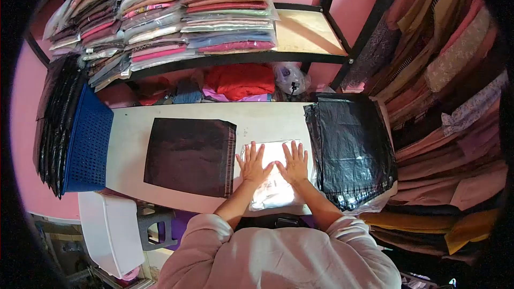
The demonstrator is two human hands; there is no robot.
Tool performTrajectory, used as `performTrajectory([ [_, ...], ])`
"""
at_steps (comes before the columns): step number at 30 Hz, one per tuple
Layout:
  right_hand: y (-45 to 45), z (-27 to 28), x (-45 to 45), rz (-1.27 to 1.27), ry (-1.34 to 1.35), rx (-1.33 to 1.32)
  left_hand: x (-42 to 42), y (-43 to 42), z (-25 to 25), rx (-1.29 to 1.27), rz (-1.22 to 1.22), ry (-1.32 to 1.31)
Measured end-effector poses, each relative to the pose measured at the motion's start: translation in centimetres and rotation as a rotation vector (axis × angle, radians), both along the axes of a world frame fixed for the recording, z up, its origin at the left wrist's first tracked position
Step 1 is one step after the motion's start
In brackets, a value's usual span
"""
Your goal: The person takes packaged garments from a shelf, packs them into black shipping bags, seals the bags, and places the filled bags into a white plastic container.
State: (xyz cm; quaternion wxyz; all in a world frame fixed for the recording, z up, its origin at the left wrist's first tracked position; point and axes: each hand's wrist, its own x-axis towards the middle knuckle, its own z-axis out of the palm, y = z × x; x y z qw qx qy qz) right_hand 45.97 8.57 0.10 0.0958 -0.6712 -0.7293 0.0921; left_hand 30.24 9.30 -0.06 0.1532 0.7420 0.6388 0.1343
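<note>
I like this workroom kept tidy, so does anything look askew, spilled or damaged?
I see no spill or damage. The leftmost packets of folded fabric slant and jut past the front of the shelf, as if sliding. The stack of black plastic bags on the right also has uneven edges.

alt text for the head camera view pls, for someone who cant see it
Two bare hands press flat on a shiny pale packet on a white table, between a dark flat bag and a black plastic stack. Bagged folded fabrics fill most of a shelf behind.
</note>
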Motion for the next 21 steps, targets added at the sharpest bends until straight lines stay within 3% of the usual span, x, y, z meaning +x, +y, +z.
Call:
performTrajectory([
  [3, 0.1, -0.7, 0.7, 0.026, 0.051, 0.024, -0.9, -0.1, 0.1, -0.105, -0.046, -0.101],
  [5, -0.2, -3.0, 1.9, 0.034, 0.040, 0.477, -1.5, -2.0, 1.7, -0.062, -0.119, -0.112],
  [7, -1.2, -3.4, 2.7, -0.030, 0.078, 0.494, -1.8, -4.4, 2.1, -0.032, -0.190, -0.118],
  [9, -3.5, 0.4, 2.4, 0.163, -0.086, 0.432, -2.0, -6.8, 1.5, -0.048, -0.316, -0.087],
  [10, -4.0, -0.9, 2.4, 0.133, -0.004, 0.289, -1.9, -7.2, 1.0, -0.088, -0.307, -0.030],
  [13, -4.0, -1.0, 1.6, 0.055, 0.117, 0.198, -1.6, -7.2, 1.2, -0.022, -0.290, -0.019],
  [17, -2.7, -1.2, 2.6, 0.099, 0.148, 0.354, -2.3, -6.2, 0.0, 0.009, -0.260, -0.088],
  [19, -2.3, -2.0, 3.5, -0.222, 0.524, 0.280, -2.7, -4.8, -2.4, 0.278, -0.031, -0.495],
  [21, -1.5, -1.4, 3.1, -0.276, 0.641, 0.338, -3.0, -2.8, -3.2, 0.295, 0.084, -0.459],
])
